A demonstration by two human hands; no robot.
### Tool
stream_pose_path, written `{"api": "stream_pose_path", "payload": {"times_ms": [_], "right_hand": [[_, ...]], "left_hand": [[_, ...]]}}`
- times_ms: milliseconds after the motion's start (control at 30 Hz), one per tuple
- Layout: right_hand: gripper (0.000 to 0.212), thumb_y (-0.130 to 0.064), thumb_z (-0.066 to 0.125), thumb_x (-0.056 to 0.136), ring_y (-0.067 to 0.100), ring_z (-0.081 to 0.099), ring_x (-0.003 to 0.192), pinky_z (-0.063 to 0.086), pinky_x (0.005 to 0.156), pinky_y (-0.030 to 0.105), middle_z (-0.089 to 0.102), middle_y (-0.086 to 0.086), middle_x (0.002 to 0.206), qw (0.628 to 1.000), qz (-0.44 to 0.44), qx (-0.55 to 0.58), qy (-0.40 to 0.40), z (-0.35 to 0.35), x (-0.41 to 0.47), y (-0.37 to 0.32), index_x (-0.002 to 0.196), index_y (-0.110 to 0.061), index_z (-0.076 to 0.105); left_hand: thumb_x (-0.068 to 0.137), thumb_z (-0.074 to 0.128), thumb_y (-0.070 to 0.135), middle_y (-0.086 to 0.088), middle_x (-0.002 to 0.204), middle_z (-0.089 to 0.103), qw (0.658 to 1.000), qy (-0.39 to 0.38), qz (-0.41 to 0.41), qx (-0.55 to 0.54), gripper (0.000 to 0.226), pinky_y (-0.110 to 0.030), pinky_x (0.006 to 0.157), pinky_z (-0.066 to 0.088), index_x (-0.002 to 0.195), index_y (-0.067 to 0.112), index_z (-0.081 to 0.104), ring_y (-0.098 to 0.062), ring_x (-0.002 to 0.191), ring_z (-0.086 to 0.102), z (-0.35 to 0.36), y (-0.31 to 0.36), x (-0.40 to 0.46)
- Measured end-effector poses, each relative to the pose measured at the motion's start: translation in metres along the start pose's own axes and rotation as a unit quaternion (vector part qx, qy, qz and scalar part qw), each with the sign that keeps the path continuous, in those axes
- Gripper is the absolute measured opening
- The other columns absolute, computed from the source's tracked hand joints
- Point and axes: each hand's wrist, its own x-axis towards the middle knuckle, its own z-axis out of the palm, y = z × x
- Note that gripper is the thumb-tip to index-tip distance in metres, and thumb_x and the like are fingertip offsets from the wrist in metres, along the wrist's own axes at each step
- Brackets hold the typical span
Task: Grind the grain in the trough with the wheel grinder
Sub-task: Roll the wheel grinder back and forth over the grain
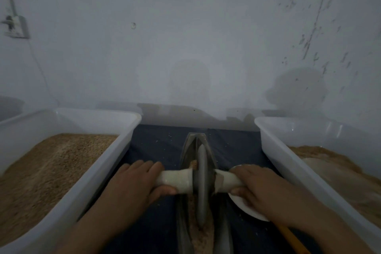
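A grey metal wheel grinder stands upright in a narrow boat-shaped trough that runs away from me on a dark blue cloth. Brown crushed grain lies along the trough's groove, in front of and behind the wheel. A pale axle handle sticks out on each side of the wheel. My left hand grips the left handle end, fingers over the top and thumb underneath. My right hand grips the right handle end the same way.
A white plastic tub of brown grain stands close on the left, another white tub with ground meal on the right. Under my right hand lies a white dish; a yellowish stick lies beside it. A white wall rises just behind.
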Motion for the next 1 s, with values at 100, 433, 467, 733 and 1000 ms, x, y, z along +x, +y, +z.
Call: {"api": "stream_pose_path", "payload": {"times_ms": [100, 433, 467, 733, 1000], "right_hand": [[0.034, -0.045, 0.035, 0.097, 0.007, 0.042, 0.105, 0.023, 0.079, 0.021, 0.048, -0.013, 0.120, 0.997, 0.005, -0.044, 0.066, 0.020, 0.015, 0.010, 0.128, -0.033, 0.039], [0.034, -0.047, 0.044, 0.093, 0.007, 0.044, 0.105, 0.031, 0.086, 0.021, 0.049, -0.011, 0.120, 1.000, -0.001, -0.002, 0.001, 0.014, 0.006, 0.007, 0.123, -0.030, 0.043], [0.034, -0.047, 0.045, 0.093, 0.007, 0.045, 0.105, 0.033, 0.088, 0.022, 0.049, -0.011, 0.120, 1.000, -0.003, 0.014, -0.018, 0.006, 0.000, 0.004, 0.122, -0.029, 0.044], [0.034, -0.048, 0.042, 0.094, 0.008, 0.046, 0.107, 0.037, 0.093, 0.027, 0.050, -0.011, 0.120, 0.999, -0.001, 0.019, -0.048, -0.012, -0.009, -0.005, 0.122, -0.028, 0.045], [0.037, -0.040, 0.036, 0.098, 0.008, 0.040, 0.109, 0.022, 0.086, 0.020, 0.047, -0.012, 0.123, 0.991, 0.017, -0.054, 0.123, 0.032, 0.028, 0.014, 0.134, -0.031, 0.037]], "left_hand": [[0.083, 0.024, 0.065, 0.004, 0.069, 0.062, 0.997, 0.055, -0.047, 0.034, 0.062, -0.030, 0.052, 0.047, 0.076, 0.018, 0.064, -0.017, 0.060, 0.059, 0.011, 0.005, 0.010], [0.078, 0.018, 0.072, 0.009, 0.070, 0.059, 1.000, 0.003, -0.023, 0.020, 0.063, -0.023, 0.055, 0.046, 0.078, 0.025, 0.060, -0.008, 0.061, 0.056, 0.002, 0.002, 0.003], [0.074, 0.005, 0.079, 0.014, 0.078, 0.057, 1.000, -0.019, -0.015, 0.014, 0.071, -0.020, 0.062, 0.043, 0.085, 0.030, 0.055, -0.005, 0.069, 0.053, -0.004, 0.002, 0.000], [0.042, -0.030, 0.087, 0.023, 0.091, 0.041, 0.998, -0.052, -0.005, -0.022, 0.092, -0.019, 0.072, 0.028, 0.094, 0.041, 0.031, 0.002, 0.086, 0.040, -0.004, -0.003, -0.008], [0.079, 0.033, 0.059, -0.003, 0.076, 0.063, 0.994, 0.023, -0.102, 0.019, 0.057, -0.037, 0.062, 0.048, 0.084, 0.013, 0.066, -0.024, 0.069, 0.061, 0.018, 0.004, 0.020]]}}
